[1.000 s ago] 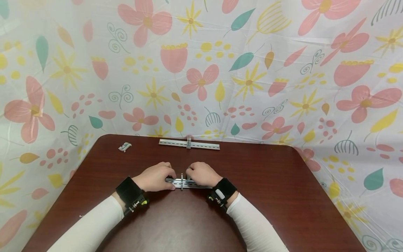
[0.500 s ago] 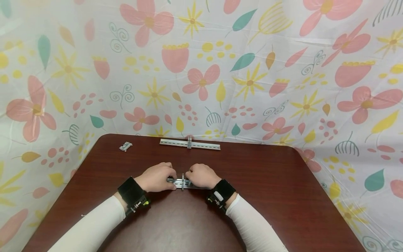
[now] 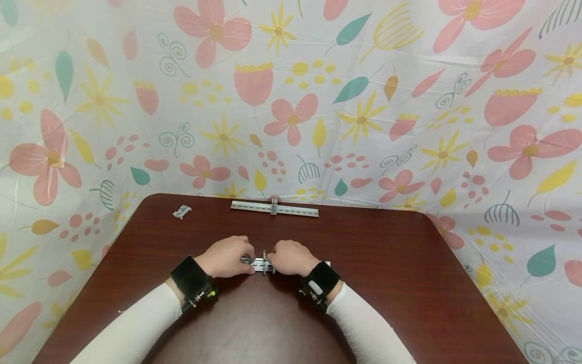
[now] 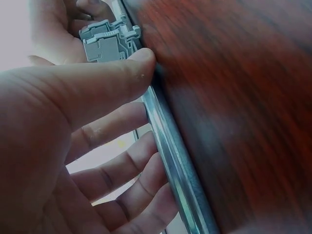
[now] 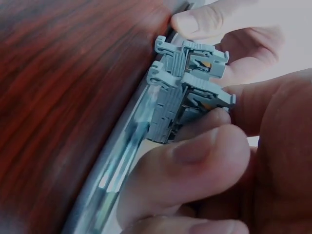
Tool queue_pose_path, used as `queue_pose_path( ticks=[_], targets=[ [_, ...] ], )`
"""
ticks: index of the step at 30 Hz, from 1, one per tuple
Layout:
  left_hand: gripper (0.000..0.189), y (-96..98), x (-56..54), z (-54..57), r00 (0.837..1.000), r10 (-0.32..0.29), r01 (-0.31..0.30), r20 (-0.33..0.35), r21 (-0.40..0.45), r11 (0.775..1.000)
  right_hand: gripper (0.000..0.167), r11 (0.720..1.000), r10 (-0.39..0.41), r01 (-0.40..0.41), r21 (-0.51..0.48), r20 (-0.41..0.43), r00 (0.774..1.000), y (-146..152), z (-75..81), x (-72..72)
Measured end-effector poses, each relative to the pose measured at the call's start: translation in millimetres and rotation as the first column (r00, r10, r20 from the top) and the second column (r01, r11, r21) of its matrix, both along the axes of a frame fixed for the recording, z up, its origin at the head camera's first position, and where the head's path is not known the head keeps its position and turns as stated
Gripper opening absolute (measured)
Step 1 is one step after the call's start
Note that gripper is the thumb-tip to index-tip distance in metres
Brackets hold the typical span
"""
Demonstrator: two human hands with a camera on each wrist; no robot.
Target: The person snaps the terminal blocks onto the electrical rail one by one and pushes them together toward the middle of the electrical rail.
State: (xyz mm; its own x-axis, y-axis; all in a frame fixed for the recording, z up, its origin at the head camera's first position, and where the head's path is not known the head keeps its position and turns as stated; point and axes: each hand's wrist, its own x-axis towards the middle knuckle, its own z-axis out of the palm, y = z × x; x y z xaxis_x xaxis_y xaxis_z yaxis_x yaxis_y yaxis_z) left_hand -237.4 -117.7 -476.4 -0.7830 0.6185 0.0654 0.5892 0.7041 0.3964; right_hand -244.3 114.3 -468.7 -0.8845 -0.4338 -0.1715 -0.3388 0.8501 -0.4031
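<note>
A metal DIN rail [image 3: 259, 269] lies low over the table, crosswise in front of the person. My left hand [image 3: 227, 257] grips its left part, thumb on the near edge and fingers on the far side, as the left wrist view shows. Two grey terminal blocks stand on the rail between the hands, close beside each other. The left one [image 5: 200, 56] is nearer the left thumb. My right hand [image 3: 293, 259] pinches the right block [image 5: 163, 109] between thumb and fingers. In the head view the right hand hides much of that block and of the rail.
At the back of the brown table [image 3: 373, 242] lies another rail [image 3: 297, 210] carrying an upright grey block [image 3: 274, 206]. A small pale grey part [image 3: 182, 212] lies at the back left. A flower-print curtain [image 3: 291, 151] hangs behind the table.
My right hand has slid a little left along the rail, bringing its block closer to the left one. The left hand keeps its grip in nearly the same place.
</note>
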Motion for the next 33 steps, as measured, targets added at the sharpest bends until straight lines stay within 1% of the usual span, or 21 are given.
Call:
queue_pose_path(
  ticks=[6,16,21,27,33],
  targets=[
    [0.017,0.2,0.7,1.5,1.0,-0.014,0.014,-0.027,-0.002,1.0,0.052,0.999,-0.009,0.009,0.033,0.001,1.0,-3,1.0,3.5],
    [0.017,2.3,2.4,0.6,1.0,0.006,-0.006,-0.026,-0.003,1.0,0.052,0.995,0.006,-0.005,0.1,-0.018,1.0,-8,7.3,10.7],
    [0.018,2.2,3.3,-0.2,1.0,0.013,-0.013,-0.022,-0.002,1.0,0.052,0.992,0.008,-0.005,0.124,-0.017,1.0,-9,6.7,11.7],
    [0.016,2.3,3.8,-1.2,1.0,0.016,-0.016,-0.024,-0.005,1.0,0.054,0.986,0.045,-0.041,0.16,-0.025,0.999,-8,2.7,12.0],
    [0.015,3.5,3.3,-0.1,0.999,0.024,-0.024,-0.032,-0.008,1.0,0.052,0.984,0.036,-0.026,0.178,-0.054,0.998,-8,2.0,14.7]
  ],
)
